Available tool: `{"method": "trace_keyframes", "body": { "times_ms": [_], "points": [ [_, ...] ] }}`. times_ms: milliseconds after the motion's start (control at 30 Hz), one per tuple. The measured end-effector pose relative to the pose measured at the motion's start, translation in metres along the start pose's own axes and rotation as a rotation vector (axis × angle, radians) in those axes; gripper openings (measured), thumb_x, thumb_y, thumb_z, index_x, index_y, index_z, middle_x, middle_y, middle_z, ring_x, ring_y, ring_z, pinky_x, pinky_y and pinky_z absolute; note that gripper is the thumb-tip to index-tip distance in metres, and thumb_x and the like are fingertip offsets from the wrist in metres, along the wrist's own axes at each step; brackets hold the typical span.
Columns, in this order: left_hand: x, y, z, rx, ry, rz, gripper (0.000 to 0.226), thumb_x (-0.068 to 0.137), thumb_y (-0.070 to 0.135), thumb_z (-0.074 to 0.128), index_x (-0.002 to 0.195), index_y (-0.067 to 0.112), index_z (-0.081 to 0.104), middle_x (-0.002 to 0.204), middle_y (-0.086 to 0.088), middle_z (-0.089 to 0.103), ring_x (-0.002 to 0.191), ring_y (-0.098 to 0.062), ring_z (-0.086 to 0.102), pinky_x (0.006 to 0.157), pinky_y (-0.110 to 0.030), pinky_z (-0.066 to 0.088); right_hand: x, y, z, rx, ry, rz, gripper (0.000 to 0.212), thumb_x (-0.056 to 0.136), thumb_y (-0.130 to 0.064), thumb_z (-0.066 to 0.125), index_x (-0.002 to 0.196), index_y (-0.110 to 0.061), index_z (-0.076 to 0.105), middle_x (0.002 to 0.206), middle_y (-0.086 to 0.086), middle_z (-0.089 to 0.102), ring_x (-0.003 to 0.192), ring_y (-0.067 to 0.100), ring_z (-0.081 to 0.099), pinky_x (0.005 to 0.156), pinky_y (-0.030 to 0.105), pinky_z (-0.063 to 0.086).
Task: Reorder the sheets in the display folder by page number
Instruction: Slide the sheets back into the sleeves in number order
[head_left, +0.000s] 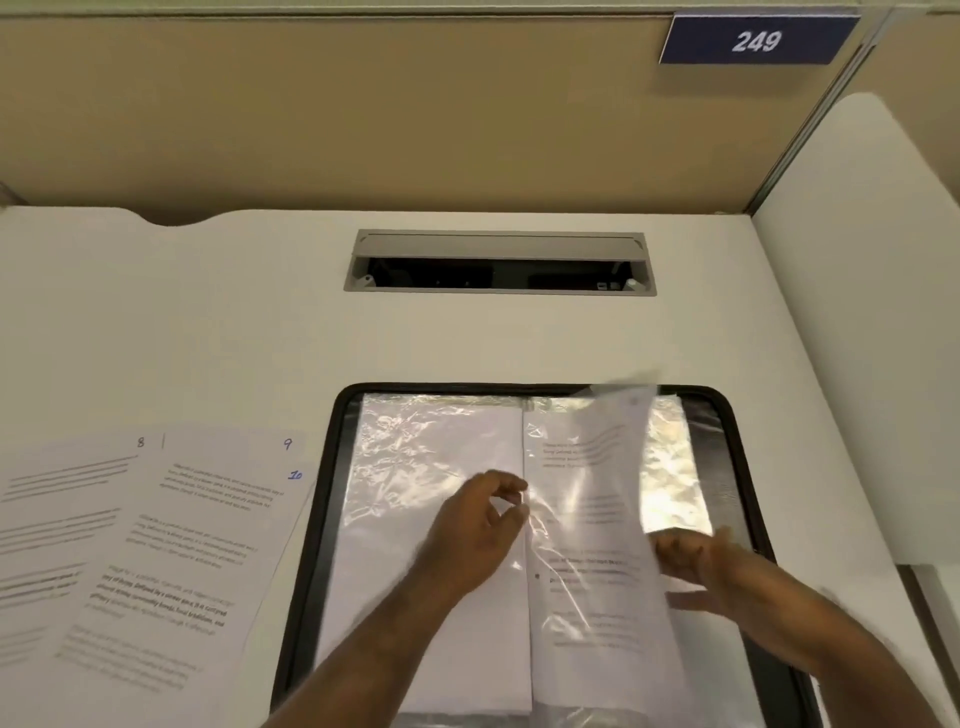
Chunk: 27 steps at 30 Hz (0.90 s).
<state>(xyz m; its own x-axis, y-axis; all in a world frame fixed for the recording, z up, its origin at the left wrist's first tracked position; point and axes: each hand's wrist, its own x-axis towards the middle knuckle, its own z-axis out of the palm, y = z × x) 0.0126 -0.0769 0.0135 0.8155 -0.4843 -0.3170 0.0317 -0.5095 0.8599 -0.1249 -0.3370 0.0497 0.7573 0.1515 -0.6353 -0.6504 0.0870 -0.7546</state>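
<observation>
The desk (260, 322) was plain off-white, and the partition wall (363, 114) behind it a flat tan. A sign (756, 40) on that wall was navy blue with white numerals. The cable hatch (498, 262) set in the desk was grey with a black inside. The display folder (332, 467) had a black border, and its clear sleeves (431, 441) shone silvery and crinkled over white. The loose sheets (156, 545) at the left were white with grey and black lines of print, their handwritten numbers dark or blue.
</observation>
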Motion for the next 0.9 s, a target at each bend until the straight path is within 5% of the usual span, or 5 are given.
{"method": "trace_keyframes", "body": {
  "times_ms": [267, 400, 567, 767, 900],
  "points": [
    [-0.067, 0.003, -0.06, -0.778, -0.317, -0.42, 0.045, 0.094, 0.059, 0.039, 0.128, 0.035, 0.056, 0.123, 0.006, 0.07, 0.115, -0.017, 0.066, 0.106, -0.043, 0.047, 0.028, -0.005, 0.122, -0.19, 0.08, -0.189, 0.114, 0.055, -0.102, 0.031, 0.125, -0.018, 0.064, 0.145, -0.013, 0.049, 0.138, -0.006, 0.032, 0.121, 0.039, 0.016],
    [-0.071, -0.021, -0.089, -0.439, -0.073, -0.337, 0.037, 0.092, 0.042, 0.064, 0.127, 0.036, 0.054, 0.125, 0.007, 0.067, 0.113, -0.014, 0.064, 0.103, -0.042, 0.05, 0.04, -0.003, 0.172, -0.244, 0.171, -0.237, 0.078, 0.062, -0.097, 0.035, 0.119, -0.051, 0.062, 0.139, -0.031, 0.049, 0.138, -0.018, 0.019, 0.117, 0.032, 0.019],
    [-0.07, -0.052, -0.127, -0.184, 0.009, -0.323, 0.032, 0.095, 0.025, 0.061, 0.126, 0.031, 0.058, 0.115, 0.011, 0.067, 0.103, -0.011, 0.065, 0.094, -0.038, 0.056, 0.063, 0.012, 0.221, -0.308, 0.345, -0.256, 0.063, 0.063, -0.088, 0.054, 0.121, -0.063, 0.053, 0.133, -0.035, 0.052, 0.142, -0.009, 0.021, 0.117, 0.033, 0.023],
    [-0.073, -0.08, -0.139, -0.325, -0.041, -0.426, 0.03, 0.092, 0.016, 0.062, 0.121, 0.025, 0.059, 0.11, 0.002, 0.068, 0.095, -0.019, 0.07, 0.082, -0.04, 0.061, 0.092, 0.05, 0.245, -0.755, 0.519, -0.261, 0.051, 0.069, -0.089, 0.038, 0.115, -0.068, 0.043, 0.15, -0.031, 0.027, 0.146, -0.003, 0.009, 0.119, 0.034, 0.024],
    [-0.078, -0.085, -0.139, -0.579, -0.169, -0.46, 0.025, 0.094, 0.007, 0.062, 0.117, 0.019, 0.062, 0.111, -0.006, 0.072, 0.096, -0.023, 0.073, 0.081, -0.041, 0.061, 0.09, 0.054, 0.254, -0.711, 0.787, -0.324, 0.043, 0.088, -0.036, 0.067, 0.123, -0.049, 0.045, 0.147, -0.022, 0.032, 0.146, 0.008, 0.018, 0.118, 0.042, 0.028]
  ]
}}
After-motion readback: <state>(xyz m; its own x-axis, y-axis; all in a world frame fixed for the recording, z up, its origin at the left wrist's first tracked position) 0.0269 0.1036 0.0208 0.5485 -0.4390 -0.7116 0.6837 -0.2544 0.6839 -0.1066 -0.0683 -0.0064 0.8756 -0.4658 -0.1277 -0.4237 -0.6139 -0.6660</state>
